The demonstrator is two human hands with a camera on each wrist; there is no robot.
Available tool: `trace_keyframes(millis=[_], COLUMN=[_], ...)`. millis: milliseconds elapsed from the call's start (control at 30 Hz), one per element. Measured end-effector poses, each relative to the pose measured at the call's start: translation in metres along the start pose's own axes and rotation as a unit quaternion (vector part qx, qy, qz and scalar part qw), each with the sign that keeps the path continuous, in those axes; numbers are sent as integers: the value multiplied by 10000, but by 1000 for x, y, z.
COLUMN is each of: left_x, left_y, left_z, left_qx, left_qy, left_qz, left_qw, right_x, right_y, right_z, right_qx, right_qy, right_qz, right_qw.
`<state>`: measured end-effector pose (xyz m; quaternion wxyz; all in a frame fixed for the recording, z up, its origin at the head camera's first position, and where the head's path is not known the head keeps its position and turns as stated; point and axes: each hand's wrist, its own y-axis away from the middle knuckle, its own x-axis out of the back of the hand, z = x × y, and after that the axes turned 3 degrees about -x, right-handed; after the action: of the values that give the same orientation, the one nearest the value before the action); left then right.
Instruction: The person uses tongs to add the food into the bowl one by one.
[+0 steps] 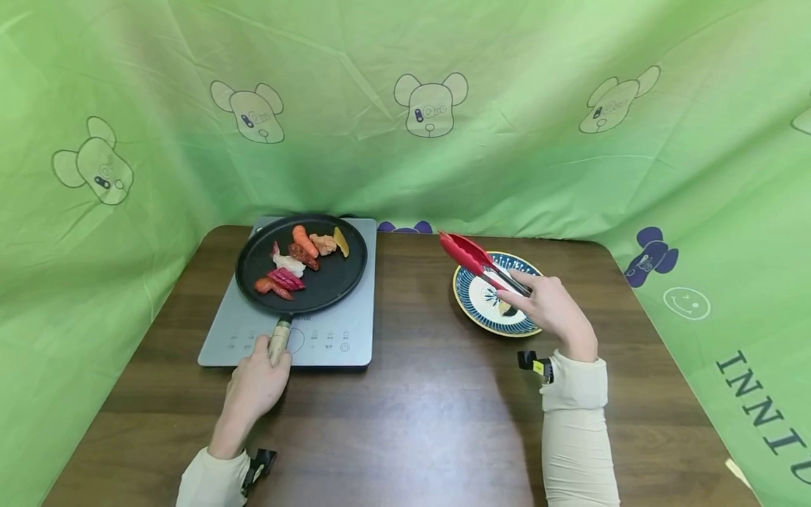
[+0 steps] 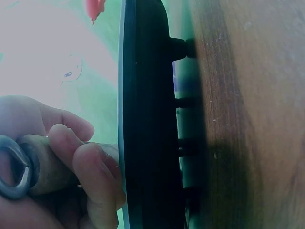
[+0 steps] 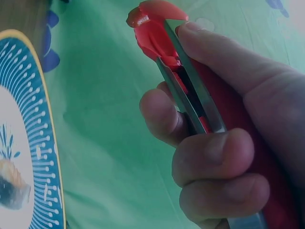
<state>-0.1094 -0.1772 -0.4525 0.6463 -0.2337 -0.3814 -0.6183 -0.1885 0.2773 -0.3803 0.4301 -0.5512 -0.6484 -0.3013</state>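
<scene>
My left hand (image 1: 258,380) grips the pale handle (image 1: 279,343) of a round black frying pan (image 1: 329,285), its fingers curled round it; a metal ring (image 2: 16,183) hangs at the handle's end. Several food pieces lie in the pan, among them an orange carrot (image 1: 304,241), a shrimp (image 1: 288,265) and a yellow wedge (image 1: 341,241). Over a blue-patterned plate (image 1: 467,301) at the right, my right hand (image 1: 560,313) holds red-tipped tongs (image 1: 461,251), fingers and thumb wrapped round their arms. On the plate sits a small dark and tan food piece (image 3: 15,186), partly behind the hand in the head view.
Beneath the pan is a flat grey induction cooktop (image 1: 345,350) with touch controls along its front. Brown wooden table (image 1: 412,394) surface stretches between cooktop and plate. Green printed cloth (image 1: 355,169) hangs round the table's back and sides.
</scene>
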Motion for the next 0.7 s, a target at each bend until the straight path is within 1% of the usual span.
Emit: trace_keyframes(millis=[100, 200, 367, 533, 700], left_x=[0, 0, 1, 1, -1], left_y=[0, 0, 2, 2, 0], left_z=[0, 1, 1, 1, 0], left_qx=[12, 26, 15, 12, 9], left_qy=[-17, -21, -6, -14, -10], left_qz=[0, 2, -4, 17, 44], left_qw=[10000, 10000, 10000, 10000, 10000], right_x=[-3, -6, -10, -16, -21], right_y=[-2, -4, -8, -15, -21], right_z=[-4, -9, -17, -24, -32], right_qx=[60, 140, 423, 658, 732], right_qy=[-112, -110, -65, -10, -117], right_qz=[-18, -1, 131, 116, 90], right_qw=[9999, 9998, 9990, 9978, 9972])
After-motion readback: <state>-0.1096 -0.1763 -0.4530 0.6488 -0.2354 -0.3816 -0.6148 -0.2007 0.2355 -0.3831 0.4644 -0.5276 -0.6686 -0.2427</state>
